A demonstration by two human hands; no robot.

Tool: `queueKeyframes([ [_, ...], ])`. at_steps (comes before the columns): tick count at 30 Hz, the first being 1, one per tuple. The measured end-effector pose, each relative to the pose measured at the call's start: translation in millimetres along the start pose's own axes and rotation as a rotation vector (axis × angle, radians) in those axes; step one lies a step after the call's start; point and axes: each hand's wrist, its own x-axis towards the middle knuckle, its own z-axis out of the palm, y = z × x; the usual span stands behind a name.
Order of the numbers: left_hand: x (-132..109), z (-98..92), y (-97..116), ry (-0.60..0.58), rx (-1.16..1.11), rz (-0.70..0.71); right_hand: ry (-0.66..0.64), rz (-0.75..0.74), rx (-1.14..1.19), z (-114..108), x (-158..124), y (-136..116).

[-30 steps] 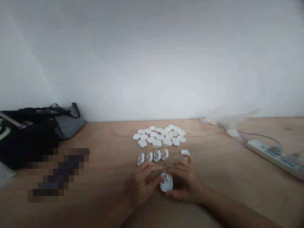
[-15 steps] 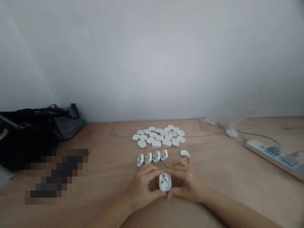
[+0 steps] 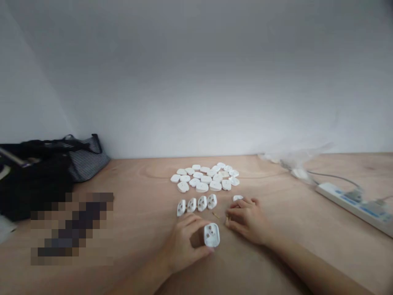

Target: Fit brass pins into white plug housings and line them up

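My left hand [image 3: 184, 246] grips a white plug body [image 3: 211, 234] upright just above the wooden table [image 3: 138, 196], its inner face with small brass contacts turned to me. My right hand [image 3: 247, 219] lies a little to the right, fingers curled, the tips close to a thin brass pin [image 3: 216, 214] on the table; I cannot make out whether they pinch anything. One white plug piece [image 3: 237, 198] peeks out just behind its fingers. A row of several white plug halves [image 3: 197, 204] stands beyond my left hand. Further back lies a cluster of several white plug covers [image 3: 205, 178].
A black bag [image 3: 33, 176] with a striped pouch [image 3: 87, 157] sits at the left by the wall. A blurred-out patch [image 3: 72, 227] lies on the table's left. A white power strip [image 3: 356, 203] with cables and crumpled clear plastic [image 3: 294, 157] lies at the right.
My right hand has let go of the plug body and moved right and back toward the brass pin. My left hand now holds the plug body alone, slightly lower and to the left.
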Motion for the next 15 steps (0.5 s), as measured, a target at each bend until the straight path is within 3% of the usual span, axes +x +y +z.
queueKeyframes([
  [8,-0.2,0.1,0.8,-0.004,0.012,0.002,0.085,-0.034,0.088,16.6,-0.3,-5.2],
  [15,-0.2,0.3,1.0,0.006,0.024,-0.013,0.130,-0.052,0.290,13.8,-3.2,-15.8],
])
